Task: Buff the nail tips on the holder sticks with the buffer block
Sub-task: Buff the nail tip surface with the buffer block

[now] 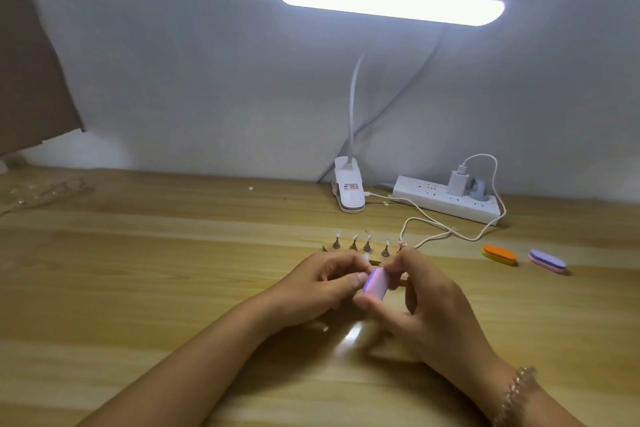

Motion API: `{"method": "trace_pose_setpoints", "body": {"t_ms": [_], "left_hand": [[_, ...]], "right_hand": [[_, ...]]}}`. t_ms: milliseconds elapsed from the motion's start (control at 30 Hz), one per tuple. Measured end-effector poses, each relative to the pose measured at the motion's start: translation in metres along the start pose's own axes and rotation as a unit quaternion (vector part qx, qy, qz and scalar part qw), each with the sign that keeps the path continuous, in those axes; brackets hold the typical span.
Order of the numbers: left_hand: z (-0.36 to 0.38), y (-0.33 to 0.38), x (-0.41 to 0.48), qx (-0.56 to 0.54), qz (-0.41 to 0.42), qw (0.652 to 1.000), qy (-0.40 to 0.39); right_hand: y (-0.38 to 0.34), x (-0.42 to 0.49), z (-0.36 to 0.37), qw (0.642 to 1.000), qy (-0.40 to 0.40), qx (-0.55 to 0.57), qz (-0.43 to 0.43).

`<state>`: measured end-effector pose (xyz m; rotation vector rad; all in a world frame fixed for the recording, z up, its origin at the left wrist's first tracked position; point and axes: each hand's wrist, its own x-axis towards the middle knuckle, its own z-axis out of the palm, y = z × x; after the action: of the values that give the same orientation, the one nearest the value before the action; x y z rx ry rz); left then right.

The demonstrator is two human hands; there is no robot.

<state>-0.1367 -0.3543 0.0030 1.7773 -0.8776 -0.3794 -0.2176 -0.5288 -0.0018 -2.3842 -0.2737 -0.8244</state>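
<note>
Just at six o'clock of the pale wooden stand (327, 248) with its upright metal holder sticks (367, 246), my right hand (429, 298) is pinching the pink-and-lilac foam buffer block (375, 282) between thumb and fingers. My left hand (329, 284) is curling round one holder stick, mostly hidden, its clear nail tip (366, 256) showing blurred at the block's twelve o'clock. I am judging that pressing too hard is risking popping the tip off its mount, or the block sliding onto my own fingertips.
</note>
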Motion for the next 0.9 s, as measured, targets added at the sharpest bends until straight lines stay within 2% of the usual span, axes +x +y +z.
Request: {"method": "trace_pose_setpoints", "body": {"t_ms": [67, 167, 333, 400, 467, 567, 667, 800, 900], "left_hand": [[0.000, -0.001, 0.001, 0.001, -0.006, 1.000, 0.011], [0.001, -0.001, 0.003, 0.012, 0.002, 1.000, 0.019], [0.006, -0.002, 0.000, 0.031, 0.024, 0.998, 0.039], [0.008, 0.000, -0.001, 0.063, 0.042, 0.995, 0.064], [0.010, 0.001, -0.003, 0.102, 0.063, 0.990, 0.075], [0.016, 0.002, -0.006, 0.206, 0.082, 0.971, 0.086], [0.019, 0.003, -0.007, 0.267, 0.087, 0.954, 0.100], [0.018, 0.004, -0.007, 0.267, 0.097, 0.952, 0.110], [0.017, 0.003, -0.008, 0.260, 0.110, 0.954, 0.101]], "right_hand": [[0.000, -0.001, 0.000, 1.000, -0.011, 0.006, 0.000], [0.005, 0.006, -0.002, 0.998, 0.023, 0.027, 0.056], [0.000, -0.001, 0.003, 0.999, -0.003, -0.054, -0.007], [0.002, 0.003, 0.000, 0.999, 0.012, -0.024, 0.026], [0.007, 0.008, -0.004, 0.995, 0.061, 0.032, 0.075], [0.012, 0.009, -0.011, 0.983, 0.109, 0.103, 0.108], [0.008, 0.006, -0.010, 0.987, 0.091, 0.099, 0.088], [0.000, 0.002, -0.001, 1.000, 0.014, 0.004, 0.015], [0.002, 0.005, -0.003, 0.998, 0.039, 0.012, 0.052]]}}
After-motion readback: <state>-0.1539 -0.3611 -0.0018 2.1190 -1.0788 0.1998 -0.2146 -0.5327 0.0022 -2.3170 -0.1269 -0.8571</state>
